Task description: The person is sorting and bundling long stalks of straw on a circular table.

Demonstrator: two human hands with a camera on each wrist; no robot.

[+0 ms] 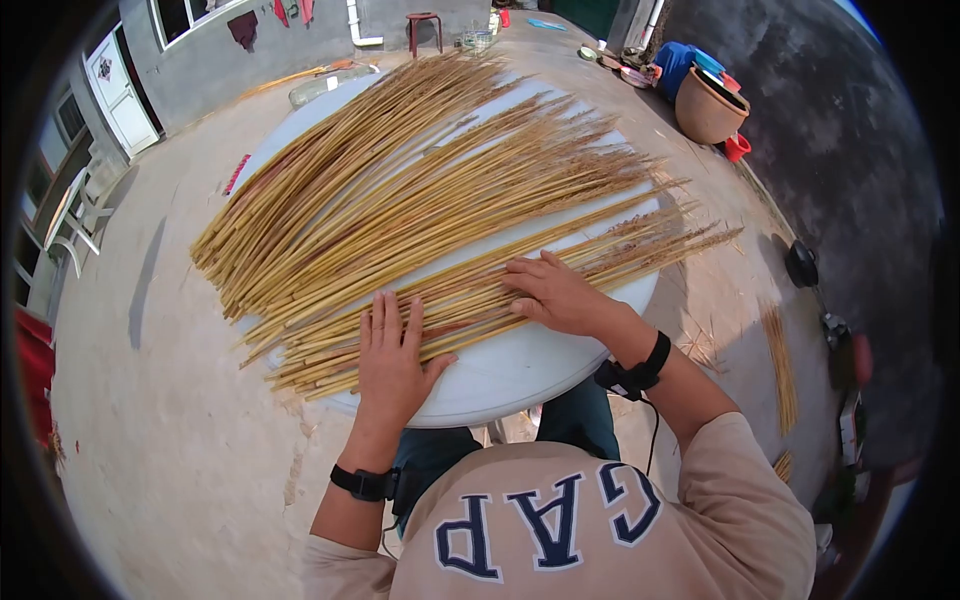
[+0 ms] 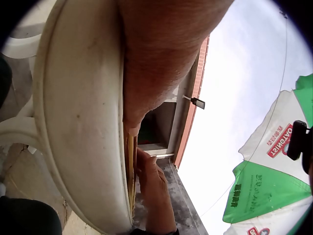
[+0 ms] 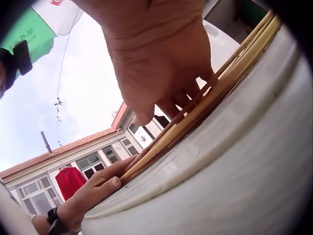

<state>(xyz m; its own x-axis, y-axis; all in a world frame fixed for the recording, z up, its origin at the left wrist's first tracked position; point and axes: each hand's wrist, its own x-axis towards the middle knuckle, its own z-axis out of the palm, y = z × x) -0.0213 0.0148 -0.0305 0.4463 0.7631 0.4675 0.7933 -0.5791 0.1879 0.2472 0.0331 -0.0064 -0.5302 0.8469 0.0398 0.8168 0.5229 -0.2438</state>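
Note:
Long yellow stalks with feathery brown heads (image 1: 400,240) lie spread across a round white table (image 1: 500,375), heads toward the upper right. The left hand (image 1: 392,362) rests flat on the near stalks toward their cut ends, fingers extended. Farther right, the right hand (image 1: 560,295) lies on the same near group, fingers spread and slightly bent. In the right wrist view the fingers of the right hand (image 3: 161,73) touch the top of the stalks (image 3: 195,115), and the left hand (image 3: 93,193) lies at their far end. The left wrist view shows the stalks (image 2: 131,166) edge-on.
A clay pot (image 1: 708,108) and a blue container (image 1: 675,68) stand by the dark wall at upper right. A small bundle of stalks (image 1: 780,370) lies on the ground at right. A white chair (image 1: 75,220) is at far left, a stool (image 1: 424,32) at the back.

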